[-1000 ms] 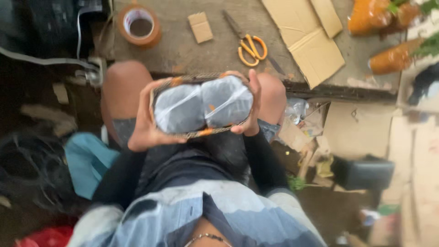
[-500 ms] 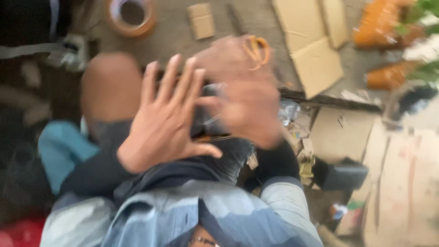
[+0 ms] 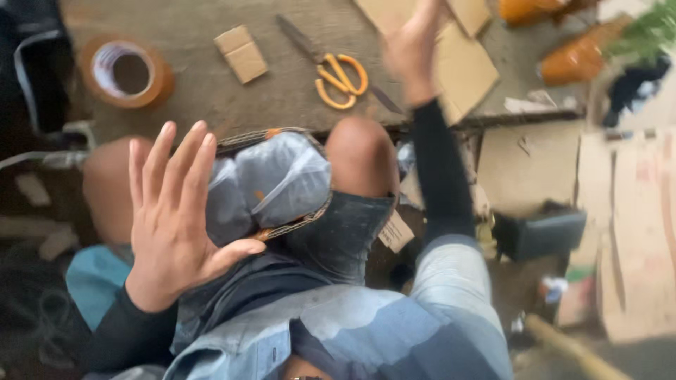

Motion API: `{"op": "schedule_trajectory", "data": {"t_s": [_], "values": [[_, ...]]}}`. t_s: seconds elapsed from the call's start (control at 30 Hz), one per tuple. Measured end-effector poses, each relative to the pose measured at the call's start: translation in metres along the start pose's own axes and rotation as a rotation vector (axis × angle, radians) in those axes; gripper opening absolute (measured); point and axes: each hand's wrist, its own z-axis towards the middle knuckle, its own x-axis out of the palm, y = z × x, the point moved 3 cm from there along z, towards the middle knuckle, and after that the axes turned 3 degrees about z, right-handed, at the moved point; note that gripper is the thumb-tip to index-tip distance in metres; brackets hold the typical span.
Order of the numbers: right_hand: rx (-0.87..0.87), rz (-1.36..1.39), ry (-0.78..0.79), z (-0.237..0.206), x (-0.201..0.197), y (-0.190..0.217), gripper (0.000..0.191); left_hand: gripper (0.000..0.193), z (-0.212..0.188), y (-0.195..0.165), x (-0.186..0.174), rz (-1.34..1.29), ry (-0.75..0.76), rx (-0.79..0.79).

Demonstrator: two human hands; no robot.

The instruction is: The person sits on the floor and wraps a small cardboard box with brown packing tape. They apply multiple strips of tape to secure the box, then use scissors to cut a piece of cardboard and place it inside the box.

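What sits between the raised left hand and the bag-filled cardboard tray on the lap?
Nothing visible. The left hand is open, fingers spread, above the cardboard tray and overlapping its near edge in view. The right hand is away over the cardboard sheets.

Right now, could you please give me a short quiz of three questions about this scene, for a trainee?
1. True or false: the left hand is spread open, holding nothing.
2. What lies nearest the right hand: A) tape roll B) cardboard sheets C) black box?
3. Where does the cardboard tray with two grey wrapped bundles rest?

Key: 1. True. 2. B. 3. On the person's lap, between the knees; the orange scissors lie beyond it on the table.
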Motion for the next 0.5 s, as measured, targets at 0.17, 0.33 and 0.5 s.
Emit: {"op": "schedule_trajectory", "data": {"t_s": [0.17, 0.33, 0.5], "values": [[0.083, -0.673, 0.081, 0.085, -0.019, -0.104, 0.077, 0.101, -0.015, 0.018, 0.006, -0.058, -0.104, -0.062], [0.093, -0.708, 0.059, 0.071, -0.039, -0.101, 0.047, 0.051, -0.036, 0.046, 0.013, -0.873, -0.583, -0.183], [-0.129, -0.05, -0.259, 0.073, -0.055, -0.063, 0.046, 0.011, -0.027, 0.114, 0.041, -1.449, -0.61, -0.483]]}}
